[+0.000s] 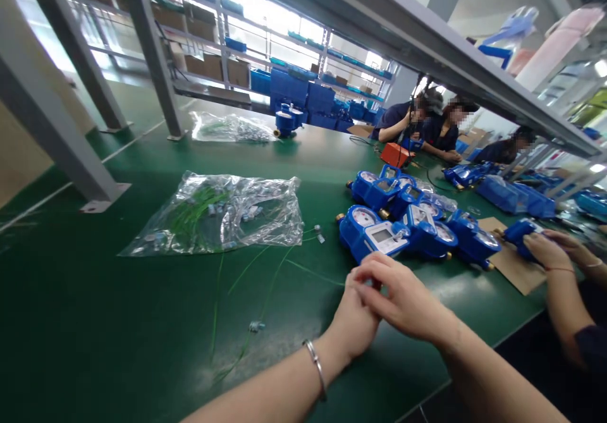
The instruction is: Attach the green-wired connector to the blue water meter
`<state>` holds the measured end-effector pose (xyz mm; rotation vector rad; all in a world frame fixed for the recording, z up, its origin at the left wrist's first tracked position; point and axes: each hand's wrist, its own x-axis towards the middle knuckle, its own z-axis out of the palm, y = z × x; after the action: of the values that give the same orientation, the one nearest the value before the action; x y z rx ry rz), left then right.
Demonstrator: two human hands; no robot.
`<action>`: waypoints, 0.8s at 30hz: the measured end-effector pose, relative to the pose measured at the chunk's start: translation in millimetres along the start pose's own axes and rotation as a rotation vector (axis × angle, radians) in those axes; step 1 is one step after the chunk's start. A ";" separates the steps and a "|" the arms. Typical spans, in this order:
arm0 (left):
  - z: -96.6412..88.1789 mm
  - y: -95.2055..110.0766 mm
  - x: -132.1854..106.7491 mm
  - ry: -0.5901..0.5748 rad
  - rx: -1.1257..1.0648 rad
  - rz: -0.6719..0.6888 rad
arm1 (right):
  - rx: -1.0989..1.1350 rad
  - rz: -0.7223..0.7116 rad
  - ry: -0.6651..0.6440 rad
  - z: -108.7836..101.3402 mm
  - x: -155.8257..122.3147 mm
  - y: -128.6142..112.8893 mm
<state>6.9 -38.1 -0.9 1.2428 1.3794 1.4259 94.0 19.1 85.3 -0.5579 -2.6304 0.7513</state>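
My left hand (353, 318), with a silver bracelet on its wrist, is closed in front of the blue water meters. A thin green wire (313, 272) runs across the table into its fingers. My right hand (403, 296) is pressed against it, thumb and fingers pinched together; what lies between the fingertips is hidden. Just beyond both hands sits a blue water meter (367, 236) with a round dial and a small display. Left of them, a small clear-and-blue wire seal (257, 327) and another seal (318, 233) lie on the table with loose green wires.
A clear plastic bag (237, 214) of green wire seals lies on the green table (118, 322). Behind it are another bag (232, 127) and a meter (287, 121). At right, a co-worker's hands (550, 249) hold a meter above cardboard (519, 271). A shelf beam (427, 37) crosses overhead.
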 end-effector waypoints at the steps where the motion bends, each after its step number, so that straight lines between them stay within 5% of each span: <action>1: 2.1 4.5 -2.6 -0.005 -0.006 -0.006 | 0.034 0.062 0.054 -8.9 -21.5 7.3; 6: 16.5 20.8 -21.3 -0.135 -0.025 -0.026 | 0.109 0.325 0.137 -19.1 -104.5 55.9; 10: 21.3 26.2 -24.0 -0.190 -0.023 0.010 | 0.139 0.378 0.093 -10.8 -125.4 76.3; 14: 16.5 25.7 -16.9 -0.125 0.130 0.031 | 0.017 0.351 0.276 -2.1 -113.6 60.6; 20: 8.7 17.2 -9.5 -0.127 0.225 0.121 | 0.194 0.264 0.422 32.9 -59.8 10.0; 24: 4.3 18.3 -6.5 -0.096 0.251 0.184 | 0.235 0.326 0.594 40.3 -41.3 10.3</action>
<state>14.3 -45.4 16.1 1.6147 1.4400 1.3237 115.2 -8.7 38.3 -0.9789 -1.9025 0.8182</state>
